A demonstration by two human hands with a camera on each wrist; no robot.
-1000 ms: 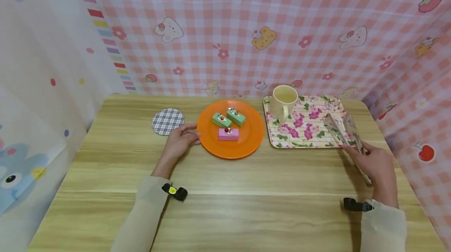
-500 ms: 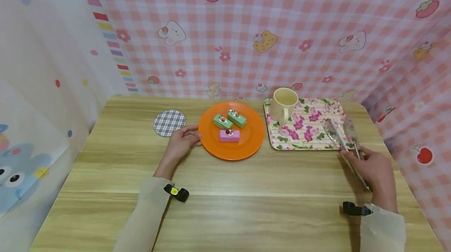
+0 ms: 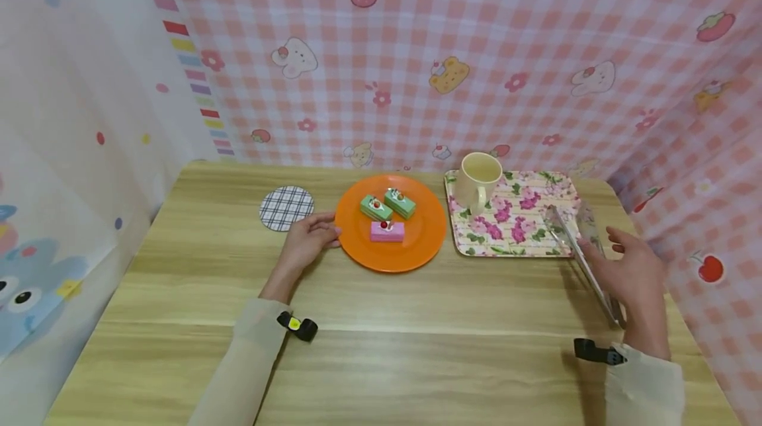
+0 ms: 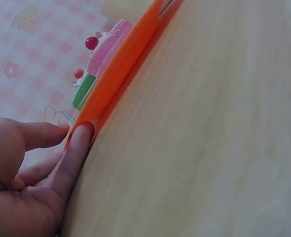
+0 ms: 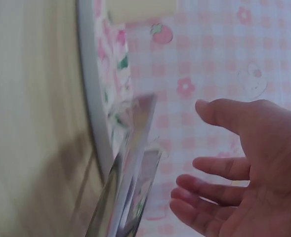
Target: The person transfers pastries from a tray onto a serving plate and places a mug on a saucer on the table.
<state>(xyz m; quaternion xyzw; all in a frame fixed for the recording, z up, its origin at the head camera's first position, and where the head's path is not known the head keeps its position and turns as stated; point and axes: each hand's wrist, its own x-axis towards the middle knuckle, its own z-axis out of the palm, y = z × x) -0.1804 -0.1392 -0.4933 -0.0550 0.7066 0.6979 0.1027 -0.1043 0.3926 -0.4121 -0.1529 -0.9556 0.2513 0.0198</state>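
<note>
My left hand (image 3: 306,241) pinches the left rim of a round orange plate (image 3: 423,241). In the left wrist view the plate's edge sits between the fingertips (image 4: 81,136). Two green toy cake slices (image 3: 376,208) and one pink toy cake slice (image 3: 387,232) lie on the plate, each with a small topping. My right hand (image 3: 631,274) is spread beside metal tongs (image 3: 586,267). A gap shows between its fingers (image 5: 222,168) and the tongs in the right wrist view. The tongs lean across the front right edge of a floral tray (image 3: 506,227), tips over it.
A cream mug (image 3: 479,178) stands on the tray's back left part, handle toward me. Left of the plate lies a round checked coaster (image 3: 286,208). A pink gingham curtain (image 3: 405,69) rises behind the wooden table (image 3: 417,346).
My right hand has let go of the tongs, its fingers opening away from them, and the tongs stay at the tray's edge. My left hand keeps its hold on the plate.
</note>
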